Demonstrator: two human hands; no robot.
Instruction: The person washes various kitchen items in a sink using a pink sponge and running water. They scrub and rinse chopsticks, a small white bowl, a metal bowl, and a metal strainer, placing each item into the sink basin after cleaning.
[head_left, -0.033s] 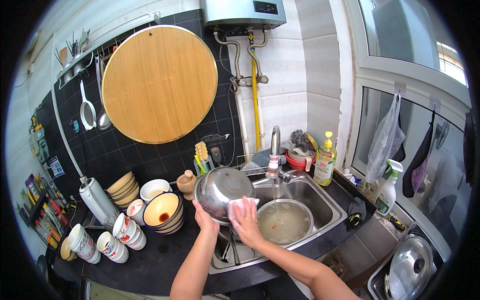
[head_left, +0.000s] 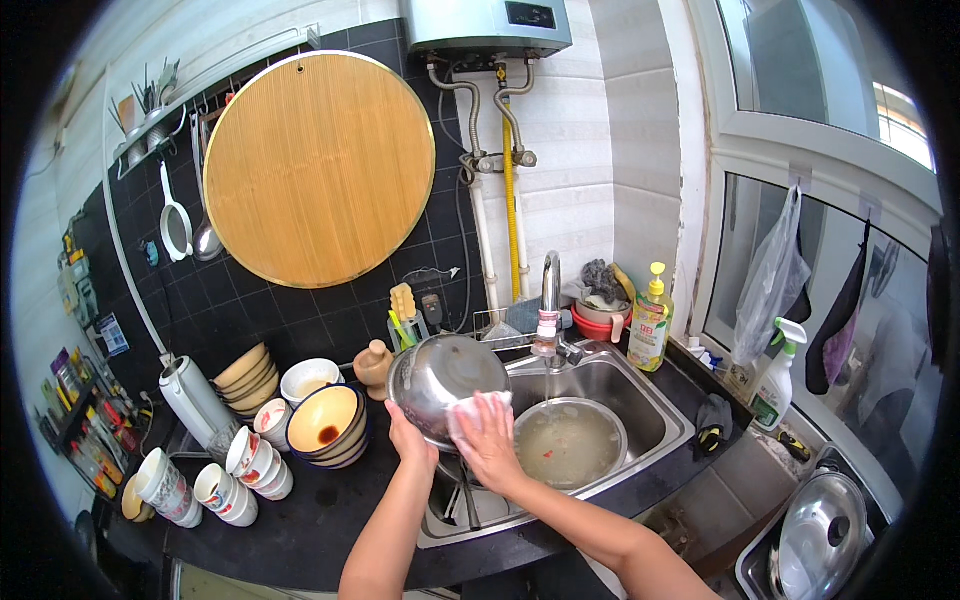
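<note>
A shiny metal bowl (head_left: 447,380) is held tilted over the left part of the sink (head_left: 668,428), its outer base turned up. My left hand (head_left: 409,437) grips its rim at the lower left, thumb on the outside. Against the right side of the bowl, my right hand (head_left: 487,440) presses a pale pink-white cloth (head_left: 502,399), which its fingers mostly cover. Water runs from the faucet (head_left: 550,300) into a round metal basin (head_left: 569,450) of cloudy water in the right part of the sink. A small red scrap floats there.
Left of the sink stand striped bowls (head_left: 326,425), stacked patterned cups (head_left: 228,494), a white kettle (head_left: 190,400) and a wooden mortar (head_left: 374,366). A yellow-pump soap bottle (head_left: 650,325) is behind the sink's right corner. A spray bottle (head_left: 778,380) and a pot lid (head_left: 822,535) are at right.
My right hand and the cloth have slid slightly left across the bowl. My left hand and the bowl stay in place.
</note>
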